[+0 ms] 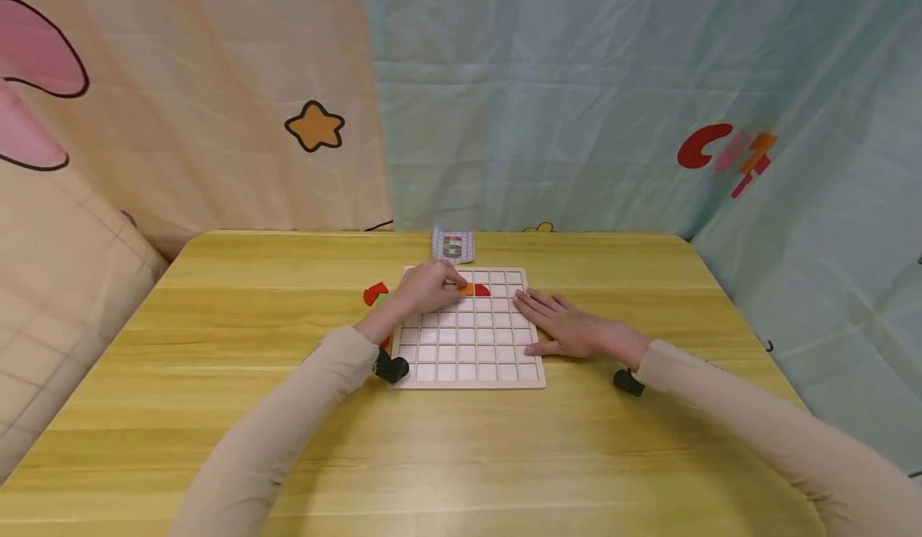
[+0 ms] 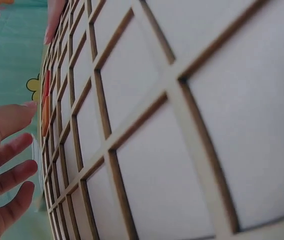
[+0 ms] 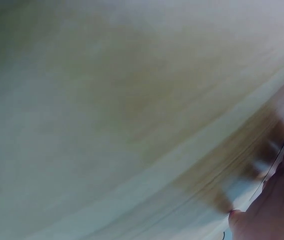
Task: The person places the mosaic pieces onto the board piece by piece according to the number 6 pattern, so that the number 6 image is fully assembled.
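Observation:
A pale wooden grid board (image 1: 466, 387) lies on the table. In its upper rows a red piece (image 1: 483, 290) with a rounded end sits beside an orange piece (image 1: 468, 290). My left hand (image 1: 430, 285) is over the upper left of the board, its thumb and index fingertips close to the orange piece. The left wrist view shows the thumb and fingers (image 2: 14, 182) spread apart beside the orange piece (image 2: 45, 117); contact cannot be told. Flat across the board's right edge rests my right hand (image 1: 565, 327), fingers extended.
Left of the board lie a red piece (image 1: 375, 293) and a green piece (image 1: 382, 300), partly hidden by the left arm. A card (image 1: 453, 246) with a coloured grid pattern stands or lies behind the board. Curtains (image 1: 533, 121) hang beyond the wooden table (image 1: 461, 457).

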{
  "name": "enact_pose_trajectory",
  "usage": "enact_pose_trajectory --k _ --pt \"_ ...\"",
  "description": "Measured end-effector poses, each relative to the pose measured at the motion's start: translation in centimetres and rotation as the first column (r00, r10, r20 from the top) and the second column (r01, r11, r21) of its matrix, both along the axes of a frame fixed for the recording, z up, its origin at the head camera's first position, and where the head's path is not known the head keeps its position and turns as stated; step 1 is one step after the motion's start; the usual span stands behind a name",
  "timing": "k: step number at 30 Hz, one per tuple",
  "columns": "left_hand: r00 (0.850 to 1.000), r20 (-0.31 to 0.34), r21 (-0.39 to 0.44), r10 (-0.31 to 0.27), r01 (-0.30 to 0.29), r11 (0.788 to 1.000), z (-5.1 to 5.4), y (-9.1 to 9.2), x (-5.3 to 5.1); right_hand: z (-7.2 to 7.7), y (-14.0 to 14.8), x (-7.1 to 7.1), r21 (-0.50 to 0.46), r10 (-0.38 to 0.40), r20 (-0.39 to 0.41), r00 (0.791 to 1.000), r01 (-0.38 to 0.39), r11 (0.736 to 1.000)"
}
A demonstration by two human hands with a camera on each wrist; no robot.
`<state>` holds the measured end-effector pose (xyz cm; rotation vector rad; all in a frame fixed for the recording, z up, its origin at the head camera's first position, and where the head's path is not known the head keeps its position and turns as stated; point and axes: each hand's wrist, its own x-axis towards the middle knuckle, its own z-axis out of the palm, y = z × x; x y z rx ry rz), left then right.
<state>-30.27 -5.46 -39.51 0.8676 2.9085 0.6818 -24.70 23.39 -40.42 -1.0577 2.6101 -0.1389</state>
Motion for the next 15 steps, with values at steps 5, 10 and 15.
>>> enact_pose_trajectory --k 5,10,15 --pt "1.000 -0.005 0.012 0.031 -0.031 0.999 1.2 -0.7 0.7 0.1 0.0 0.0 -0.006 -0.005 0.009 1.000 0.005 1.000" --pt "0.999 -0.030 0.022 0.044 -0.043 0.999 2.0 -1.8 1.3 0.0 0.1 -0.1 -0.004 -0.009 0.009 1.000 0.009 1.000" --pt "0.993 -0.080 0.032 0.085 -0.082 0.996 2.3 -3.4 1.9 -0.2 0.1 -0.1 -0.009 -0.005 0.013 1.000 0.005 1.000"
